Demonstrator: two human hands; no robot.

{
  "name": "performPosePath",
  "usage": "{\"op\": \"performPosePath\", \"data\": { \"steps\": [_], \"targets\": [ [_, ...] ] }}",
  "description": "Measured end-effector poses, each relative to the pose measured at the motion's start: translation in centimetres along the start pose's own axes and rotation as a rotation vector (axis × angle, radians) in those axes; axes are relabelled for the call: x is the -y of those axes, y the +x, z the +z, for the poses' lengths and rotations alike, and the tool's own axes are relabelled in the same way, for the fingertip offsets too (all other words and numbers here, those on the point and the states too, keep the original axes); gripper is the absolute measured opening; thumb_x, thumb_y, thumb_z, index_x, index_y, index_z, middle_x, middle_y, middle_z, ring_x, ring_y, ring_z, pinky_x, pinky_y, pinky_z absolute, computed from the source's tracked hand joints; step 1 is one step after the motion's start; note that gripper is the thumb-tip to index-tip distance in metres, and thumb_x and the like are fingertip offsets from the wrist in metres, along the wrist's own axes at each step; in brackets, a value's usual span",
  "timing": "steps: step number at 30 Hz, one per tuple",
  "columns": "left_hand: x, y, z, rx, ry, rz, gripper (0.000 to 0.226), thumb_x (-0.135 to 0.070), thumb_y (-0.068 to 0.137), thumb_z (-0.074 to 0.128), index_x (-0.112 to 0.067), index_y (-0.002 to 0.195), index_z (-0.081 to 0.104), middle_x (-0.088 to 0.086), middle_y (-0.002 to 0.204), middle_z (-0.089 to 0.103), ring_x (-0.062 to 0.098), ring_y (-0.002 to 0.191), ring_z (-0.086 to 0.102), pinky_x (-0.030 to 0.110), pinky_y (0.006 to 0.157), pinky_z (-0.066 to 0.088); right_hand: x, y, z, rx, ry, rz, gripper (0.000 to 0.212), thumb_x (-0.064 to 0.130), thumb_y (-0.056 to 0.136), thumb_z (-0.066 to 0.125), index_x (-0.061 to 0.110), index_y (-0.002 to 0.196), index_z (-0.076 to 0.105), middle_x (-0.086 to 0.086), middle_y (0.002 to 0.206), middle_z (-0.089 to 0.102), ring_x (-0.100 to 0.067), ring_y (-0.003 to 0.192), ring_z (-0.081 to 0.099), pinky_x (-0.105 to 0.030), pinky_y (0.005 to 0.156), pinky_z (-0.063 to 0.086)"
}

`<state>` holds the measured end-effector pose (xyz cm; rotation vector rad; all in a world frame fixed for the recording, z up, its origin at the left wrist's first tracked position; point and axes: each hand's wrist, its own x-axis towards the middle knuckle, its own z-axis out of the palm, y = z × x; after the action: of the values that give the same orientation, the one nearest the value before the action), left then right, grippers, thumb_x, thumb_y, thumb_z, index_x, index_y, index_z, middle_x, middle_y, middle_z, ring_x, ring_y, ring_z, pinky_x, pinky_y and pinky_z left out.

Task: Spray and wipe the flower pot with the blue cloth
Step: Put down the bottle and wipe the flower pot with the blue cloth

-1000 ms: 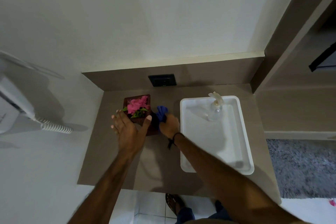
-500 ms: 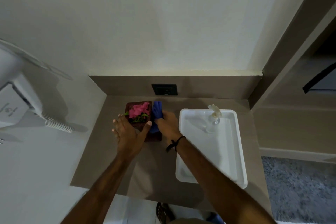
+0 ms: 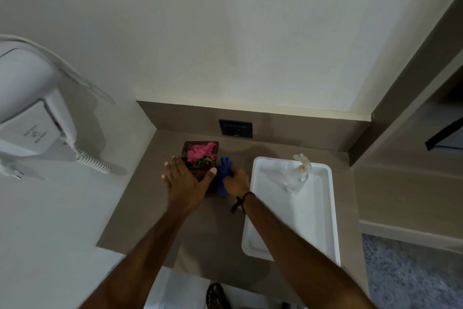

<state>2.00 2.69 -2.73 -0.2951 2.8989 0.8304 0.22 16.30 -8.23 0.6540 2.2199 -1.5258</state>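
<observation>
pot steadied, cloth at its right side

the pot (image 3: 200, 155), brown and square with pink flowers, is seen on the counter (image 3: 155, 208) near the back wall, left of the white tray (image 3: 325, 221). the left hand (image 3: 186, 182) is laid over the pot's near rim, fingers spread wide and thumb stretched to the right corner, so the pot is braced rather than gripped. the blue cloth (image 3: 223, 178) is bunched in the right hand (image 3: 236, 182), whose fingers are curled tight around it, and is pressed against the pot's right wall. the spray bottle (image 3: 298, 173) is left standing in the tray, untouched.

wiping is judged to be under way. if the cloth is pushed hard sideways, the pot could be slid or tipped under the open left hand. the flowers could be snagged if the cloth is carried over the rim. the bottle could be knocked by a wide right elbow swing.
</observation>
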Motion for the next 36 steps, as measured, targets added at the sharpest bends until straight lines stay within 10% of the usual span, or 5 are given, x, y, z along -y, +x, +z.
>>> {"op": "performPosePath", "data": {
  "steps": [13, 17, 22, 30, 36],
  "targets": [
    [-1.5, -1.2, -2.2, -0.030, 0.020, 0.006, 0.120, -0.073, 0.077, 0.058, -0.004, 0.157, 0.001, 0.019, 0.168, -0.001, 0.038, 0.153, -0.013, 0.056, 0.121, -0.008, 3.4, -6.2, -8.5, 0.203, 0.897, -0.037, 0.046, -0.003, 0.095, 0.047, -0.003, 0.142, 0.046, -0.021, 0.134, 0.056, -0.027, 0.101, 0.062, -0.034, 0.079, 0.054],
    [-4.3, -3.4, -2.2, -0.257, -0.283, 0.238, 0.084, -0.047, 0.083, 0.070, -0.012, 0.149, 0.033, 0.010, 0.149, 0.046, 0.024, 0.136, 0.047, 0.041, 0.112, 0.042, 1.2, -9.1, -11.5, 0.231, 0.961, -0.092, 0.044, 0.014, 0.095, 0.056, 0.003, 0.138, 0.051, -0.018, 0.134, 0.061, -0.031, 0.114, 0.061, -0.039, 0.094, 0.053],
    [-7.9, -6.0, 2.1, 0.438, -0.791, 0.085, 0.018, -0.022, 0.088, 0.070, -0.027, 0.104, 0.064, 0.007, 0.110, 0.072, 0.016, 0.094, 0.072, 0.019, 0.069, 0.055, -3.7, -9.9, -13.4, 0.114, 1.004, 0.028, 0.045, 0.020, 0.085, 0.074, 0.013, 0.129, 0.063, -0.015, 0.127, 0.069, -0.032, 0.118, 0.064, -0.046, 0.092, 0.058],
    [-6.5, -8.2, 12.5, 0.561, -0.534, -0.078, 0.045, 0.004, 0.085, 0.059, -0.002, 0.128, 0.047, 0.022, 0.129, 0.058, 0.026, 0.102, 0.059, 0.033, 0.077, 0.051, -12.0, -9.1, -13.3, -0.271, 0.168, 0.210, 0.022, 0.027, 0.080, 0.077, 0.007, 0.086, 0.074, -0.013, 0.088, 0.072, -0.030, 0.084, 0.068, -0.043, 0.084, 0.061],
    [-5.8, -9.2, 15.3, 0.508, -0.261, -0.007, 0.046, 0.001, 0.081, 0.062, -0.002, 0.125, 0.048, 0.019, 0.123, 0.061, 0.032, 0.111, 0.061, 0.040, 0.091, 0.054, -14.5, -9.0, -12.2, -0.264, -0.187, 0.255, 0.038, 0.036, 0.078, 0.080, 0.005, 0.098, 0.072, -0.014, 0.097, 0.076, -0.027, 0.084, 0.071, -0.034, 0.073, 0.060]
  ]
}}
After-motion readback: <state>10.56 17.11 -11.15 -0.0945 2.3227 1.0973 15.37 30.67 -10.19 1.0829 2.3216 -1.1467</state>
